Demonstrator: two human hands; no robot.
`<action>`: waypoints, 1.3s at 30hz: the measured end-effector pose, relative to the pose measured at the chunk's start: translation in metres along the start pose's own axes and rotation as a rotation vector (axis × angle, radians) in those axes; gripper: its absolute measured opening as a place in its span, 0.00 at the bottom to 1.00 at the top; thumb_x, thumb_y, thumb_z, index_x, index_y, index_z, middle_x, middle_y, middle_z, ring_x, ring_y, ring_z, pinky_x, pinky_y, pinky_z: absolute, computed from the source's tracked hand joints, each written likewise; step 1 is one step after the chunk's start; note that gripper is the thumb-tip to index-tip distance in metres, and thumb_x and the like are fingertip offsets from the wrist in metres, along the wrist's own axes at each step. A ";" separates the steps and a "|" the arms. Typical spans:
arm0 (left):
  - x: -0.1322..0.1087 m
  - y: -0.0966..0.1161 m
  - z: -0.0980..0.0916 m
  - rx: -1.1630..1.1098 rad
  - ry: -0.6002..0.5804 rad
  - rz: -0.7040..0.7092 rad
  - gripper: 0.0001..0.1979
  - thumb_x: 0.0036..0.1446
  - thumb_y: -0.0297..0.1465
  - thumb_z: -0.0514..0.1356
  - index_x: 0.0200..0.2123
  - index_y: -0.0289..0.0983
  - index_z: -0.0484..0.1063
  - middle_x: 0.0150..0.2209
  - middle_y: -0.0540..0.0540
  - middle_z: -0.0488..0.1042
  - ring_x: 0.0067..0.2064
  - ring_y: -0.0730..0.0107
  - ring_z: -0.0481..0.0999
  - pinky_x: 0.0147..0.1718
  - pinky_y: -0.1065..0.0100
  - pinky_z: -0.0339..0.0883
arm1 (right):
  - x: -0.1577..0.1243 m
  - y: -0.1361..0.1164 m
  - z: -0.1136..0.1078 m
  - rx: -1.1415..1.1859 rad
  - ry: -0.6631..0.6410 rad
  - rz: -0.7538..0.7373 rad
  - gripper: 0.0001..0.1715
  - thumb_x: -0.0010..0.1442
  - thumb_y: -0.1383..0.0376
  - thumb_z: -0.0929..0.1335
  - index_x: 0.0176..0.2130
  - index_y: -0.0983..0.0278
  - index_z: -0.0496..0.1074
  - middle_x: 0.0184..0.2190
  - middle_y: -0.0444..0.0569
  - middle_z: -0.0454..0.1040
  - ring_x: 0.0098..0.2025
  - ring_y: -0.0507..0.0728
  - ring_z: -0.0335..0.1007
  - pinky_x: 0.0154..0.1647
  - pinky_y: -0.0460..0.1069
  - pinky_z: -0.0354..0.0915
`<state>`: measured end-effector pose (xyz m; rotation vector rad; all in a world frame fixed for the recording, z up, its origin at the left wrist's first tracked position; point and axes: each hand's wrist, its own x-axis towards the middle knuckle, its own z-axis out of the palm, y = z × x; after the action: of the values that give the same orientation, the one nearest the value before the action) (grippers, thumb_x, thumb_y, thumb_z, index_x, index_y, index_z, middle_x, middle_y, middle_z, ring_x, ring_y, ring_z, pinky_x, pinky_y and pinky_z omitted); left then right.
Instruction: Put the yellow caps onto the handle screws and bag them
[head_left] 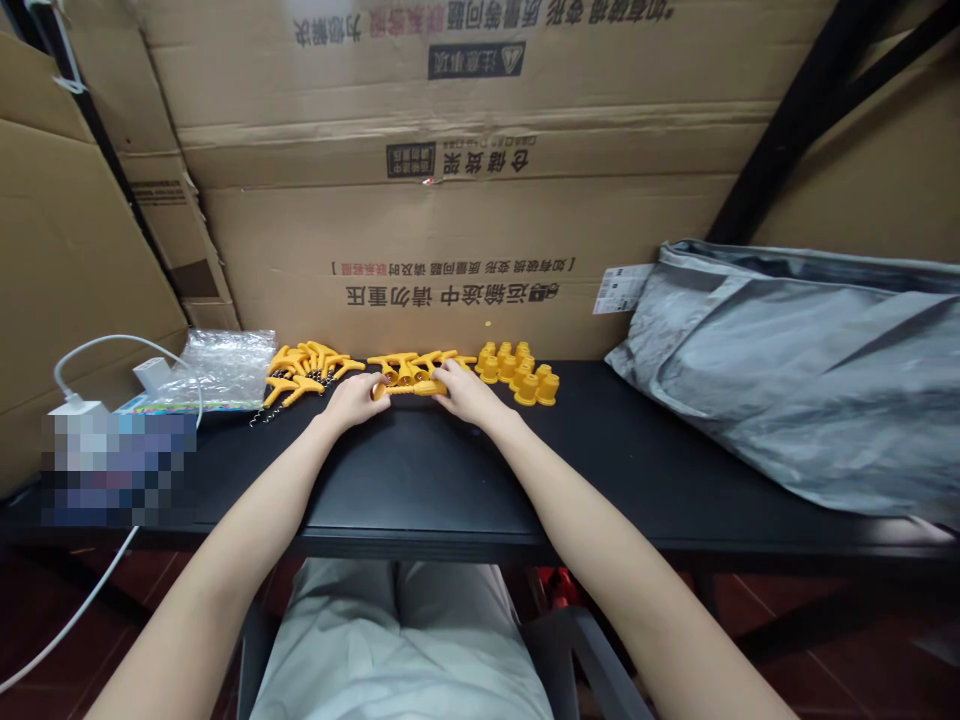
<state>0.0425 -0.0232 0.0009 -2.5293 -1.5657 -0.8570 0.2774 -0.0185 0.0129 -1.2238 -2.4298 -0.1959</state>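
Observation:
Both my hands rest at the far side of a black table (420, 480). My left hand (355, 399) and my right hand (465, 390) each grip one end of a long yellow plastic part (409, 389) lying between them, fingers curled round it. Just behind it lie a few yellow T-shaped handles (416, 362). To the left sits a pile of yellow T-handles with metal screws (304, 372). To the right stands a group of several small yellow caps (519, 372).
A clear plastic bag (217, 370) and a white charger with cable (112, 385) lie at the left. A large grey bag (795, 370) covers the table's right side. Cardboard boxes (465, 220) wall the back and left.

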 end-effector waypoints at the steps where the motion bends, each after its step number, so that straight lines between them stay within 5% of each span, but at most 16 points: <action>1: 0.000 0.000 0.000 0.000 0.001 -0.003 0.14 0.50 0.32 0.56 0.40 0.37 0.75 0.31 0.47 0.75 0.32 0.67 0.72 0.33 0.69 0.62 | 0.000 -0.002 -0.001 -0.020 0.001 0.002 0.10 0.59 0.70 0.66 0.42 0.66 0.70 0.44 0.55 0.66 0.39 0.57 0.69 0.44 0.52 0.64; 13: 0.001 -0.002 0.001 -0.038 0.011 -0.033 0.15 0.49 0.33 0.57 0.40 0.38 0.75 0.29 0.48 0.75 0.31 0.68 0.71 0.32 0.69 0.62 | 0.000 -0.002 0.005 0.087 0.072 -0.010 0.12 0.58 0.68 0.68 0.44 0.65 0.71 0.42 0.53 0.66 0.40 0.57 0.69 0.43 0.51 0.66; 24: 0.001 -0.004 0.000 0.037 0.020 -0.021 0.13 0.50 0.32 0.57 0.40 0.39 0.74 0.33 0.48 0.75 0.33 0.68 0.72 0.33 0.70 0.63 | 0.008 0.028 0.027 0.737 0.098 0.030 0.23 0.51 0.69 0.71 0.48 0.64 0.68 0.46 0.52 0.69 0.45 0.56 0.71 0.52 0.57 0.66; 33: 0.001 -0.002 -0.002 0.118 0.093 0.009 0.13 0.51 0.31 0.59 0.43 0.40 0.72 0.41 0.45 0.76 0.43 0.65 0.74 0.42 0.68 0.66 | 0.008 0.016 0.018 1.006 0.015 0.262 0.19 0.59 0.50 0.67 0.35 0.64 0.66 0.25 0.43 0.71 0.25 0.52 0.73 0.36 0.49 0.69; 39: 0.000 -0.002 0.002 0.098 0.074 -0.006 0.13 0.51 0.31 0.59 0.42 0.40 0.72 0.40 0.46 0.76 0.42 0.64 0.74 0.40 0.68 0.66 | 0.008 0.011 0.017 1.001 -0.060 0.374 0.24 0.62 0.48 0.63 0.29 0.65 0.64 0.23 0.45 0.71 0.23 0.49 0.71 0.28 0.44 0.67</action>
<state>0.0418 -0.0211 -0.0015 -2.3987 -1.5545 -0.8434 0.2763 -0.0008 0.0006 -1.1194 -1.8209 1.0359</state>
